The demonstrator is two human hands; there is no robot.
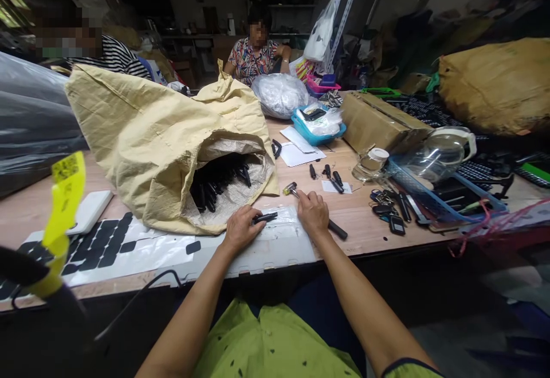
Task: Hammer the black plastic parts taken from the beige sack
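Note:
My left hand [239, 228] is closed around a slim black part [265, 217], holding it down on a white sheet [275, 240] at the table's front edge. My right hand [313, 213] lies over a small hammer [290, 188] with a black handle [337, 229]; its fingers curl over the shaft. A tan sack [163, 132] lies open just behind my left hand, full of several black parts [219, 183].
Loose black parts [332, 176] and papers [301, 152] lie mid-table. A blue tray [315, 126], a cardboard box [378, 120], a tape roll [378, 154], a clear jug [442, 152] and keys [389, 209] stand right. Two people sit across. A yellow tag [64, 200] hangs at left.

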